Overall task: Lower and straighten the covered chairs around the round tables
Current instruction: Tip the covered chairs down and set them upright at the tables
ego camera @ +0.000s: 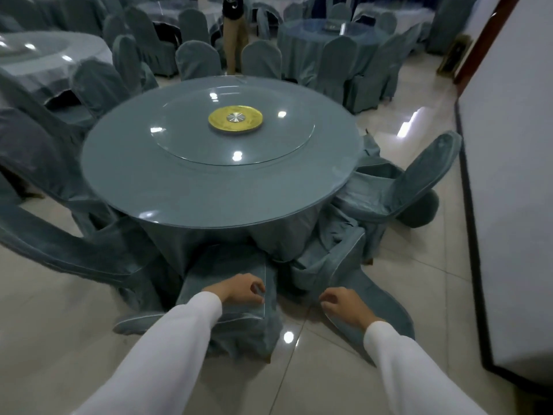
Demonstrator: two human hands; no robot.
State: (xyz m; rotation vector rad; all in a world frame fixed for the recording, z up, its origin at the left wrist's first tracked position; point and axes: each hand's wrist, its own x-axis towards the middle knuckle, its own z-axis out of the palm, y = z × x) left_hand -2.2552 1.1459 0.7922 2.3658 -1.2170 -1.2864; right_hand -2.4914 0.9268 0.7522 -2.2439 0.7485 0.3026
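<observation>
A round table (pixel 134 181) with a grey-blue cloth and a glass turntable (pixel 191 139) stands before me. Several grey-blue covered chairs lean tipped against its rim. My left hand (pixel 239 290) rests with curled fingers on the piped edge of the middle chair (pixel 230 322) right in front of me. My right hand (pixel 344 304) is closed on the edge of the neighbouring chair's back (pixel 386 307), which tilts towards me. Another tipped chair (pixel 419 175) leans at the table's right side, and more (pixel 59 244) slant on the left.
A white wall with a dark skirting (pixel 493 205) runs close along the right. Glossy floor tiles (pixel 299 369) lie between me and the chairs. More covered tables and chairs fill the back of the room, and a person's legs (pixel 236 40) stand beyond the table.
</observation>
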